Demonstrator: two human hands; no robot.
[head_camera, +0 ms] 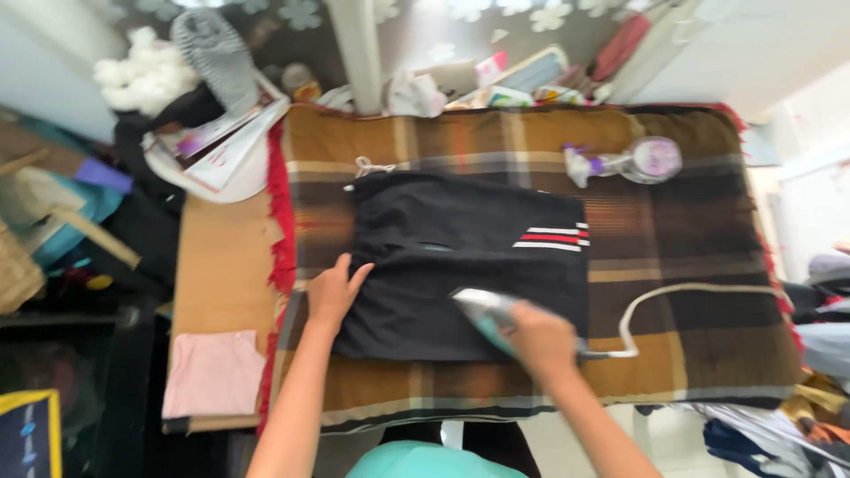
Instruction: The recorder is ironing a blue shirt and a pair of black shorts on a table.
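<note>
The right hand grips an iron resting on the lower edge of black shorts, while the left hand lies open and flat on their left side, on a plaid blanket covering the counter.

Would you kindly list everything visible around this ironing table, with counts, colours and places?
Black garment: one, black with red and white stripes, flat on the blanket.
Plaid blanket: one, brown, covering the table.
Iron: one, silver-teal, on the garment's lower edge.
Cord: one, white, trailing to the iron's right.
Spray bottle: one, clear with purple, lying at the far right.
Pink cloth: one, folded, near left corner.
Magazines: several, far left.
Left hand: pressing the garment.
Right hand: gripping the iron.
</note>
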